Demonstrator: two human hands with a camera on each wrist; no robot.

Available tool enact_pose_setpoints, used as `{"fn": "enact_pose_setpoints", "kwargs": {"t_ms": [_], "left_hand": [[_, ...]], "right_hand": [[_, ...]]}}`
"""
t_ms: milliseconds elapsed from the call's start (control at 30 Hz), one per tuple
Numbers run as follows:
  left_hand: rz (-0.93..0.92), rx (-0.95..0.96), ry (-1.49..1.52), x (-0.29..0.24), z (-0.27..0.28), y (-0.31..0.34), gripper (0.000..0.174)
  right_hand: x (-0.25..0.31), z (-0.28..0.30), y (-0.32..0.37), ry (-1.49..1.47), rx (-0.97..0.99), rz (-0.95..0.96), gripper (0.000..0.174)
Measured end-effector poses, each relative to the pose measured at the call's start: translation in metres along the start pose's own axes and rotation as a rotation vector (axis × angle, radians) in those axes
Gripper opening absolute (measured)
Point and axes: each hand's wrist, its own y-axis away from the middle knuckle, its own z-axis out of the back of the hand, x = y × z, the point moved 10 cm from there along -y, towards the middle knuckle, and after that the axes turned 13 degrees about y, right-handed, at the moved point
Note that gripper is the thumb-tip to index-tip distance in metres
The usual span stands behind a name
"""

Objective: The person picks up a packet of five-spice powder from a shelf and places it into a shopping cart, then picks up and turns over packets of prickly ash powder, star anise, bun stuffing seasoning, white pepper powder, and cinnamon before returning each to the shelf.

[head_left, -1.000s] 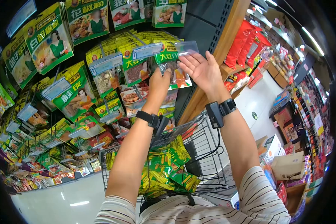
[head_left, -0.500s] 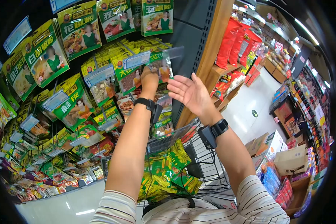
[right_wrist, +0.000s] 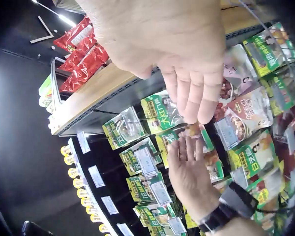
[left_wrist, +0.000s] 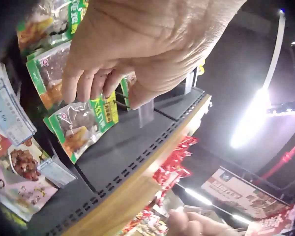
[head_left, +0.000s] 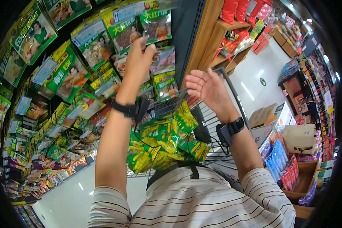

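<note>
Green spice packet is hanging at the right end of the peg display, just beside the grey perforated panel. Its print is reading too blurred to make out. The left hand is reaching up to it, with fingertips lying on its top edge. The hand is covering the peg, so I cannot tell whether it is pinching the packet or merely touching it. The right hand is hovering slack and spread, grasping nothing, above the wire cart. The cart is carrying green and yellow packets. The striped shirt is hiding the cart's lower part.
</note>
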Motion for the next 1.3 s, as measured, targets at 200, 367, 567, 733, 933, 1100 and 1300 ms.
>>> {"fn": "enact_pose_setpoints", "kwargs": {"t_ms": [200,367,567,733,933,1100,1300], "left_hand": [[0.341,0.292,0.182,0.022,0.038,0.167,0.034],[0.866,0.148,0.244,0.051,0.147,0.293,0.035],[0.924,0.138,-0.166,-0.019,0.304,0.334,0.031],[0.882,0.043,-0.299,-0.048,0.342,0.325,0.034],[0.909,0.134,-0.086,0.077,0.280,0.349,0.039],[0.930,0.087,-0.032,0.217,0.243,0.371,0.037],[1.118,0.156,-0.076,0.316,0.200,0.403,0.039]], "right_hand": [[-0.088,0.003,0.040,0.095,-0.092,-0.209,0.032],[-0.139,-0.015,0.052,0.159,-0.092,-0.327,0.028],[-0.191,-0.045,0.045,0.160,-0.036,-0.394,0.030],[-0.222,-0.075,0.039,0.149,0.048,-0.423,0.030],[-0.191,-0.082,0.051,0.267,-0.036,-0.398,0.031],[-0.137,-0.045,0.095,0.291,-0.144,-0.320,0.032],[-0.034,-0.004,0.212,0.483,-0.460,-0.294,0.035]]}}
